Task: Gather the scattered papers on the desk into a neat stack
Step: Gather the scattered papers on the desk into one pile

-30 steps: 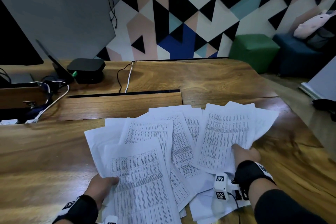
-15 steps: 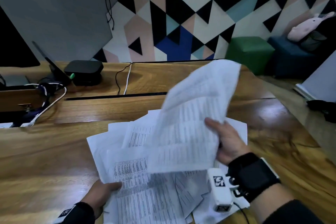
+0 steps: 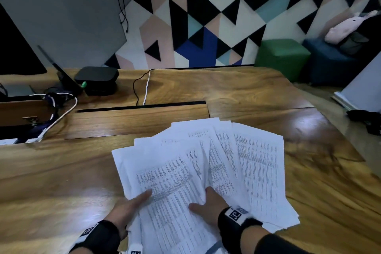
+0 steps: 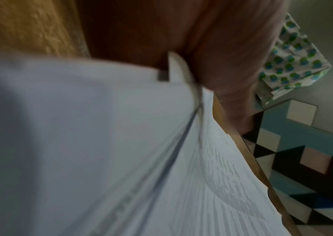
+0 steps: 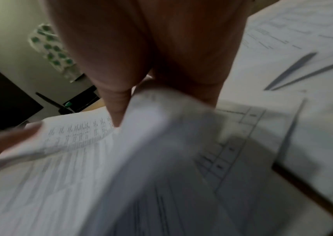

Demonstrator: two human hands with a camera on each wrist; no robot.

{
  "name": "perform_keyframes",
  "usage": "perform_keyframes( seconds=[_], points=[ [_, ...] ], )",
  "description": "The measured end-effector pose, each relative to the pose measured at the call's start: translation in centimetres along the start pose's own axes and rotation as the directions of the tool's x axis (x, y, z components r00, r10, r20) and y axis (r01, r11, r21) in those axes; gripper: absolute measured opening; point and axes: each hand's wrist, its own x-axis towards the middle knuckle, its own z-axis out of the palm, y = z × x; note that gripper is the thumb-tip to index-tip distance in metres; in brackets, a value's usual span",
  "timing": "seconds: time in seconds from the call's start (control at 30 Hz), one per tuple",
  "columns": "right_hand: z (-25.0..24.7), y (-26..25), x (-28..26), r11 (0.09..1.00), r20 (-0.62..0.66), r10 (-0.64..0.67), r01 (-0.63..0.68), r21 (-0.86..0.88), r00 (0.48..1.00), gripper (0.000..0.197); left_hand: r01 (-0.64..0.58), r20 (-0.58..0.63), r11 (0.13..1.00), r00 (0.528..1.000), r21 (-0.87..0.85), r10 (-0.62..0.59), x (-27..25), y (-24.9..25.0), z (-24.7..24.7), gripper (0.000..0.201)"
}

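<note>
Several white printed papers [image 3: 257, 171] lie fanned out and overlapping on the wooden desk [image 3: 51, 181], in front of me and slightly to the right. My left hand [image 3: 127, 210] grips the fan's near left edge, thumb on top of the front sheet, fingers hidden under it. My right hand [image 3: 208, 208] is at the fan's middle, fingers tucked under a sheet and thumb lying on the front sheet. The left wrist view shows blurred papers [image 4: 80, 143] against my left hand [image 4: 232, 55]. In the right wrist view a sheet [image 5: 181, 175] curls over the fingers of my right hand [image 5: 161, 47].
A black box [image 3: 97, 80] and tangled cables [image 3: 61, 113] sit at the desk's back left, beside a long cable slot [image 3: 142, 107]. A green stool [image 3: 282, 57] stands past the far right corner. The desk's right edge runs diagonally close to the papers.
The sheets my right hand had lifted are back down on the fan. My right hand has moved left and nearer to me. The spread is narrower than a second ago.
</note>
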Motion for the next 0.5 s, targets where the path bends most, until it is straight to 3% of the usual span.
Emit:
perform_keyframes(
  seconds=[0.07,0.13,0.23,0.27,0.33,0.4,0.5],
  points=[
    [-1.0,0.1,-0.1,0.999,-0.066,-0.018,0.016,-0.035,0.998,0.055,-0.007,-0.072,1.000,0.997,-0.004,0.007,0.4,-0.3,0.0,0.055],
    [-3.4,0.8,-0.1,0.999,-0.312,0.003,0.008,0.034,0.950,0.045,-0.006,-0.138,1.000,0.990,0.018,0.009,0.6,-0.4,-0.2,0.031],
    [-8.2,3.4,-0.4,0.977,-0.658,0.204,-0.190,0.094,0.725,0.058,-0.040,-0.177,0.999,0.983,0.030,0.045,0.8,-0.5,-0.6,0.019],
    [-9.6,4.7,-0.5,0.949,-0.693,0.287,-0.292,0.115,0.661,0.068,-0.045,-0.176,0.999,0.983,0.031,0.050,0.8,-0.6,-0.7,0.016],
    [-11.4,6.9,-0.5,0.875,-0.669,0.431,-0.462,0.146,0.606,0.090,-0.052,-0.173,0.998,0.983,0.025,0.055,0.6,-0.7,-0.6,0.014],
    [-12.2,7.9,-0.1,0.828,-0.633,0.488,-0.548,0.118,0.601,0.104,-0.061,-0.167,0.998,0.984,0.019,0.063,0.6,-0.8,-0.6,0.014],
    [-12.6,7.8,0.3,0.812,-0.610,0.503,-0.576,0.092,0.612,0.104,-0.047,-0.170,0.999,0.984,0.018,0.049,0.7,-1.0,-0.3,0.016]
  ],
)
